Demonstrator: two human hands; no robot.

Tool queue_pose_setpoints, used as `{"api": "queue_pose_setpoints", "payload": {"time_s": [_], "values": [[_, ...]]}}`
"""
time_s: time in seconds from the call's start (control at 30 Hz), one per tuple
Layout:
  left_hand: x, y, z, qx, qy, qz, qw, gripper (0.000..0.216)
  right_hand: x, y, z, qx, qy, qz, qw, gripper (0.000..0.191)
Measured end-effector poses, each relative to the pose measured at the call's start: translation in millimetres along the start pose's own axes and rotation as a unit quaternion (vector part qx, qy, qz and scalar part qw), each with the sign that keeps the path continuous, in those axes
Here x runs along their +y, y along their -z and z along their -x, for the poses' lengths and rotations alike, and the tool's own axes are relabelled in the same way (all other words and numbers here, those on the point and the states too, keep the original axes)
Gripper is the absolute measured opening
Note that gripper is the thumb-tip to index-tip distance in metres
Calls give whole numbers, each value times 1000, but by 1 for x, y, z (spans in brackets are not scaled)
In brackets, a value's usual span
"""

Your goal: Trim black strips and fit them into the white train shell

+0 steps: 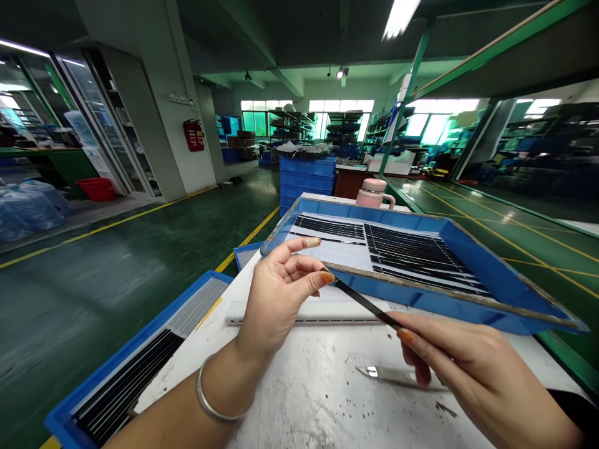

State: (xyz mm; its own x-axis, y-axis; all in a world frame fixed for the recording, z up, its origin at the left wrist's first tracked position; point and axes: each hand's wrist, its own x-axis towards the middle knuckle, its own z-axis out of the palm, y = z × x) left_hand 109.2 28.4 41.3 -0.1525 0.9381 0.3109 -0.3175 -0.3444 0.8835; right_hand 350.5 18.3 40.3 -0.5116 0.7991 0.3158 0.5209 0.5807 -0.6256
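Note:
A thin black strip slants between my two hands above the white table. My left hand pinches its far upper end between thumb and a finger, with the index finger stretched out. The near lower end is gripped by the thumb and fingers of my right hand. Under my right hand lies a knife with a pointed blade, its handle partly hidden. Behind the strip, a long white bar rests on the table, partly covered by my left hand. Many similar black strips lie in rows inside the blue tray.
The white table carries the tray, with a pink mug behind it. Lower left, another blue tray holds more black strips. Stacked blue crates stand beyond the table. A red bucket is on the floor far left.

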Motion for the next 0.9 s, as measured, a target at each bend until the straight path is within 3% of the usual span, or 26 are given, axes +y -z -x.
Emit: {"api": "queue_pose_setpoints", "payload": {"time_s": [0.1,0.17,0.5,0.67,0.9], "values": [[2,-2,1,2,3,-13,1000,45,1,3,-1,-107,-92,-85,986,42],[2,-2,1,-6,0,-12,1000,45,2,6,0,-137,-134,-138,972,45],[-1,0,1,-88,6,-2,996,20,2,14,5,-125,-137,-150,971,45],[-3,-1,0,-87,46,19,995,18,3,17,5,-115,-131,-134,976,53],[-2,-3,-1,-90,74,17,993,20,11,19,7,-100,-107,-87,985,40]]}}
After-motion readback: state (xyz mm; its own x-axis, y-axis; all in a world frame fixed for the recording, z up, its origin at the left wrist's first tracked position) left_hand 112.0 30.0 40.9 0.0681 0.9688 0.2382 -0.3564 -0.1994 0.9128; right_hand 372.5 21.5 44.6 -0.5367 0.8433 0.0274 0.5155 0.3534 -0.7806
